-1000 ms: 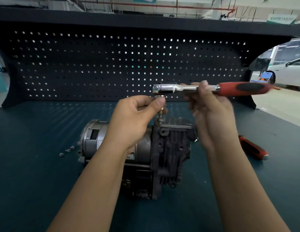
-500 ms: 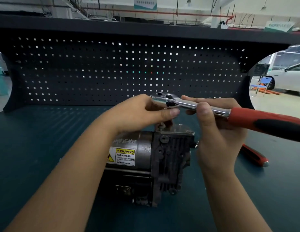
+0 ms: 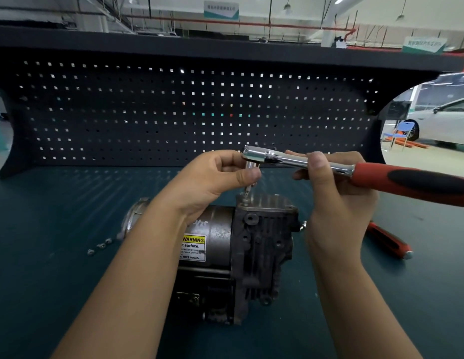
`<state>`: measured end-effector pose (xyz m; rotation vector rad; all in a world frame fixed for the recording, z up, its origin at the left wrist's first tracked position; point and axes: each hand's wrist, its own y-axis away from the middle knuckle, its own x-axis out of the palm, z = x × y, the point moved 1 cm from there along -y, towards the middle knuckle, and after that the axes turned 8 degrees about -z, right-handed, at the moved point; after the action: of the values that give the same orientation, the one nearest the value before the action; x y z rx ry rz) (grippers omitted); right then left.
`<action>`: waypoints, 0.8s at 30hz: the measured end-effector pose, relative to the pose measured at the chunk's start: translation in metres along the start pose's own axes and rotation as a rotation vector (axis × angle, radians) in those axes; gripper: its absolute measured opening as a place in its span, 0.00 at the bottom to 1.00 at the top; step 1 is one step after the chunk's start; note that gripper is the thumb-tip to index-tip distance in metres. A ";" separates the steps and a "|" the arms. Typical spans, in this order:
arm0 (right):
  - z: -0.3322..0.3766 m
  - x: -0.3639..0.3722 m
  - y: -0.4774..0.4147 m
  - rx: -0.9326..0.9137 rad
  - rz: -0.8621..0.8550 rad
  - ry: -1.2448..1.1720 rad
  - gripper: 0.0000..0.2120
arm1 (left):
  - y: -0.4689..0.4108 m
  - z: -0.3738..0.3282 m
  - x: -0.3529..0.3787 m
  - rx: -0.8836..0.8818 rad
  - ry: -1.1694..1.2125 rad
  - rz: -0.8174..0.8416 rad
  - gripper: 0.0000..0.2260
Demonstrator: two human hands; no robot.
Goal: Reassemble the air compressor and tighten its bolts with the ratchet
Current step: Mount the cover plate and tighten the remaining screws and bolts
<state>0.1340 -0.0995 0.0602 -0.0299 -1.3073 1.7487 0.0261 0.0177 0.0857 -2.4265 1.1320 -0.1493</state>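
As the bit [image 3: 247, 190] of the ratchet [image 3: 298, 159] stood upright on a bolt [image 3: 245, 200] atop the air compressor [image 3: 220, 239] | left hand [image 3: 212, 177], nearer the bolt, pinched that bit | right hand [image 3: 334, 195] gripped the ratchet's shank, handle pointing right of the air compressor.

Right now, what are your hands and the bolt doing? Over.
Left hand pinches the bit. Right hand grips ratchet. Bit on compressor top bolt. Nothing seen blocking.

The dark teal bench [image 3: 57, 294] carries the air compressor [image 3: 262, 244], three small fasteners [image 3: 100, 246] and a red-handled tool [image 3: 388, 240].
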 end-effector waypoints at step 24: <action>-0.013 0.003 -0.035 0.752 -0.116 -0.321 0.08 | 0.003 0.002 -0.006 0.035 0.054 -0.024 0.12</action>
<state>0.1615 -0.0874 0.0821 0.7605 -0.7632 2.0925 0.0207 0.0207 0.0832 -2.4190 1.1138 -0.2418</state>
